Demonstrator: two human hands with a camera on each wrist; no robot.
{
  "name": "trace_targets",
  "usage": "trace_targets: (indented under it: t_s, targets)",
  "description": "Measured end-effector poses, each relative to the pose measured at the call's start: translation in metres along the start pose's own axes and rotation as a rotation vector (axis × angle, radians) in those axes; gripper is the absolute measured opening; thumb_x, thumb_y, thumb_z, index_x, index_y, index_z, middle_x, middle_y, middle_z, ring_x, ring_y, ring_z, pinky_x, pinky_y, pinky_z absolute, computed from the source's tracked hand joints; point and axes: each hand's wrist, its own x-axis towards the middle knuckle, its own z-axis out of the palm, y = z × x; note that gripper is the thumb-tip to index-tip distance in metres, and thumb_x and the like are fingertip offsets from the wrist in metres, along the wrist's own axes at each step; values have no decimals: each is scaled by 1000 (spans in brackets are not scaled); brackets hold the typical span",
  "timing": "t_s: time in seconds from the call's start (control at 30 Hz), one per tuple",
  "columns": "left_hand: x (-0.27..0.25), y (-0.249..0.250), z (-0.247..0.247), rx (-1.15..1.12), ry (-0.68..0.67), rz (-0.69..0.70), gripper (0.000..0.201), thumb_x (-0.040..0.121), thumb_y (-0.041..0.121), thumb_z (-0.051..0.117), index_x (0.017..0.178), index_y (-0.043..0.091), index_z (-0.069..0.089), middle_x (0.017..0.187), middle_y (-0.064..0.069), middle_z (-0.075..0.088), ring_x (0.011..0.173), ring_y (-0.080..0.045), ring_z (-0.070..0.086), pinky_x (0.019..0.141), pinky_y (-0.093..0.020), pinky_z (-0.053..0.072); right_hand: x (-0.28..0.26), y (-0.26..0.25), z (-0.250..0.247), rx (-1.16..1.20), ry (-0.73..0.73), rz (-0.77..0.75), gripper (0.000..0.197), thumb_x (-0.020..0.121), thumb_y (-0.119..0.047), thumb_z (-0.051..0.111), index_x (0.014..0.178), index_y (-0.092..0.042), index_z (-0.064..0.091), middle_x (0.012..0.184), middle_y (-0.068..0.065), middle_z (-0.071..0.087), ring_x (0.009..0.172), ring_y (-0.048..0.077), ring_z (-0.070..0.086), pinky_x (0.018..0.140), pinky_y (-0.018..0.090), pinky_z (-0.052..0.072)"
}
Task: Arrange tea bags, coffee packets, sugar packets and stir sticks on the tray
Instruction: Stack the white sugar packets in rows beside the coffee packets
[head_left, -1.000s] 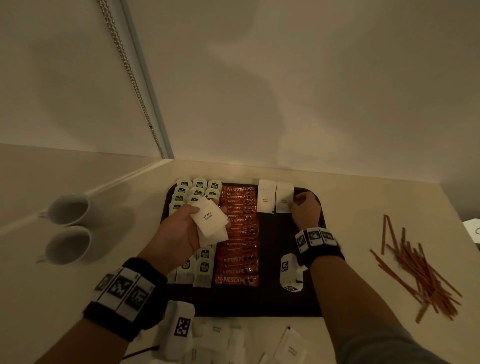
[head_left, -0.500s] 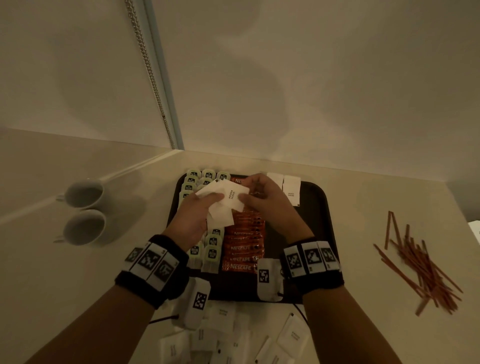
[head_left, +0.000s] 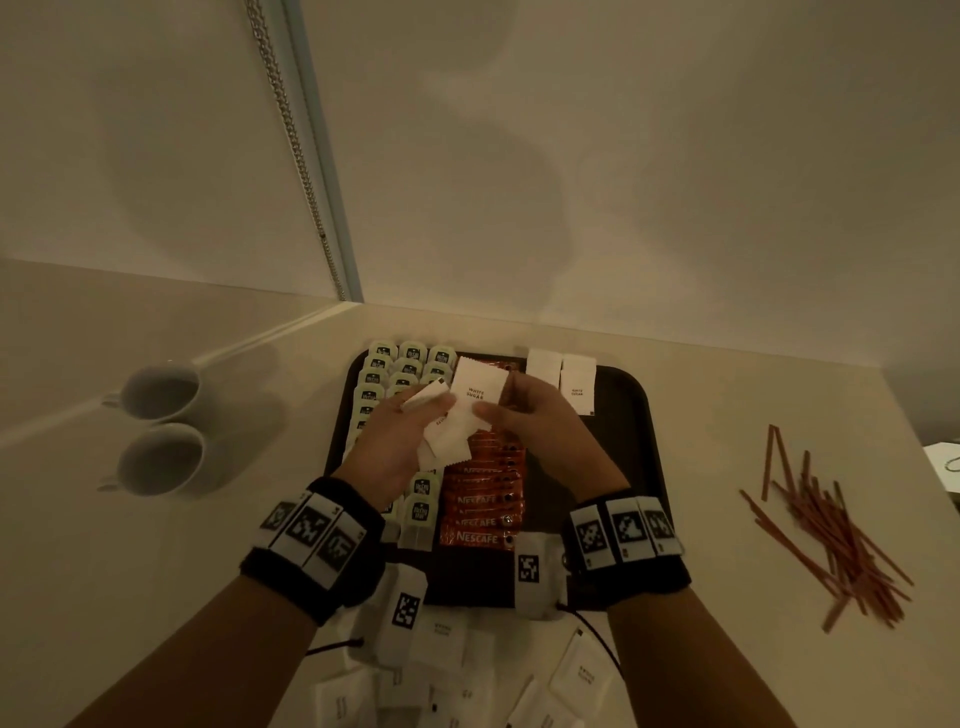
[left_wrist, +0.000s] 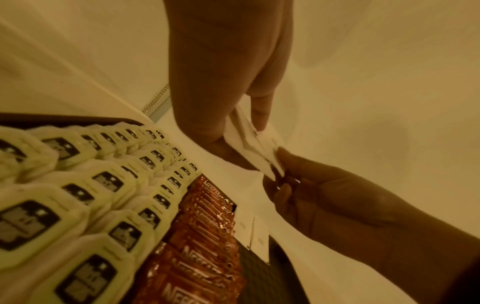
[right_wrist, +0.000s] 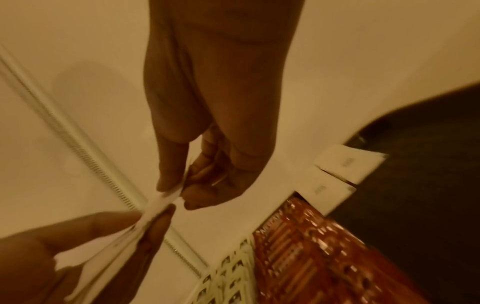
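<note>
A dark tray (head_left: 644, 447) carries rows of green tea bags (head_left: 410, 358) on its left and a column of orange coffee packets (head_left: 480, 509) beside them. Two white sugar packets (head_left: 563, 382) lie at its far edge. Above the tray my left hand (head_left: 410, 431) grips a small stack of sugar packets (head_left: 449, 441). My right hand (head_left: 524, 415) pinches the top white sugar packet (head_left: 475, 389) of that stack between thumb and fingers. In the wrist views the stack (left_wrist: 255, 148) shows edge-on, as does the pinched packet (right_wrist: 166, 197).
Loose sugar packets (head_left: 579, 675) lie on the counter in front of the tray. A pile of red-brown stir sticks (head_left: 836, 525) sits to the right. Two white cups (head_left: 161, 426) stand at the left. A wall and a bead chain (head_left: 291, 145) rise behind.
My right hand left the two packets at the tray's far edge and came over to the left hand's stack, where it now pinches the top packet. The left hand rose slightly.
</note>
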Motion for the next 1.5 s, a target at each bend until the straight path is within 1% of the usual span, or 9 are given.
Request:
trace_targets:
  t_s: [0.17, 0.3, 0.43, 0.7, 0.97, 1.17, 1.27, 1.37, 1.5]
  targets:
    - [2, -1, -6, -135, 25, -139, 27, 97, 9, 35, 112, 5, 57, 99, -15, 62, 87, -26, 59, 74, -41, 47, 0, 21, -27, 212, 146, 71, 26, 90, -7, 57, 115, -11, 59, 118, 11, 61, 101, 23, 64, 74, 26, 56]
    - [1, 3, -12, -177, 17, -143, 24, 98, 9, 31, 105, 5, 54, 88, -14, 67, 84, -25, 60, 72, -39, 49, 17, 43, -61, -50, 339, 146, 33, 95, -7, 49, 128, -7, 52, 125, 9, 56, 98, 14, 59, 68, 21, 54]
    - [-1, 5, -13, -202, -1, -156, 22, 99, 9, 30, 101, 7, 52, 91, -18, 65, 85, -28, 61, 75, -42, 48, 34, 63, -77, -328, 477, 197, 30, 90, -13, 59, 120, -9, 56, 118, 9, 62, 96, 16, 59, 83, 32, 53]
    - [0, 5, -11, -191, -6, -165, 26, 99, 10, 26, 119, 5, 41, 96, -18, 61, 85, -29, 58, 71, -40, 48, 53, 70, -70, -401, 492, 227, 18, 85, -14, 67, 100, -14, 57, 111, 9, 62, 100, 21, 60, 91, 37, 51]
    - [3, 7, -17, -206, -33, -176, 30, 97, 15, 26, 98, 8, 55, 73, -11, 72, 86, -29, 60, 72, -39, 50, 62, 65, -65, -528, 551, 200, 24, 85, -11, 66, 105, -2, 58, 113, 13, 61, 105, 23, 57, 85, 24, 43]
    - [7, 7, -18, -145, 26, -140, 27, 97, 9, 31, 96, 8, 59, 81, -11, 71, 86, -25, 61, 73, -40, 48, 66, 64, -60, -609, 577, 169, 21, 84, -14, 68, 99, -3, 57, 101, 12, 62, 94, 22, 60, 78, 26, 47]
    - [9, 8, -17, -88, 72, -82, 20, 97, 6, 38, 103, 9, 56, 98, -12, 63, 88, -24, 61, 68, -39, 53, 54, 41, -42, -480, 466, 17, 21, 88, -27, 64, 95, -8, 57, 92, 2, 60, 81, 11, 56, 75, 26, 46]
    - [9, 9, -14, -55, 37, -9, 22, 97, 3, 40, 101, 12, 59, 99, -12, 64, 88, -23, 63, 63, -33, 58, 32, 10, -15, -256, 98, 6, 33, 84, -42, 64, 96, -12, 59, 94, 1, 65, 84, 15, 63, 72, 26, 51]
    - [7, 10, -6, -26, 15, 59, 23, 95, -2, 43, 98, 12, 62, 100, -11, 64, 89, -24, 63, 73, -39, 56, 17, -2, 2, -188, -42, -52, 25, 81, -23, 71, 100, -13, 57, 102, 5, 65, 92, 23, 65, 79, 36, 58]
